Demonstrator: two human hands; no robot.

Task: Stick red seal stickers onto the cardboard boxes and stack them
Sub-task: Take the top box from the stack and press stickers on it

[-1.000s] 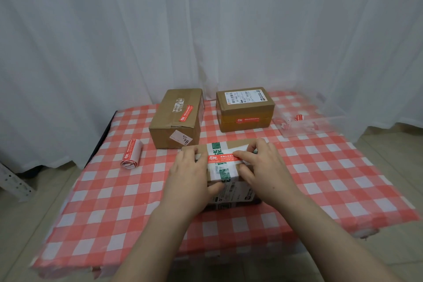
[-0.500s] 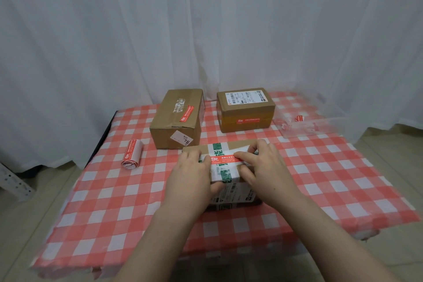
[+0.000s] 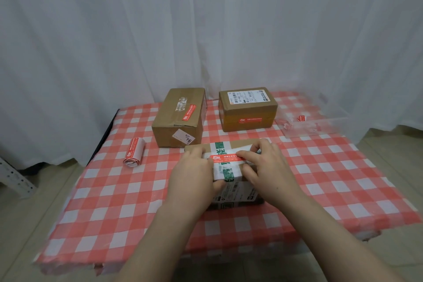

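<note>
Red sticker (image 3: 225,159) on box (image 3: 231,181), under both hands' grip

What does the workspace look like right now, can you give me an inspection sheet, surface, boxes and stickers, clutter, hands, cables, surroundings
Surface: table under a red-and-white checked cloth, wrinkled at the front edge.
Job's things: near box with green-printed tape, red seal sticker lying across its top; left box and right box behind, each bearing a red sticker, none stacked; sticker roll at left.
Clutter: clear tray with red scraps, far right.
Hands: left hand and right hand both pressing on the near box's top.
Cables: nothing seen.
Surroundings: white curtain behind; pale floor.
</note>
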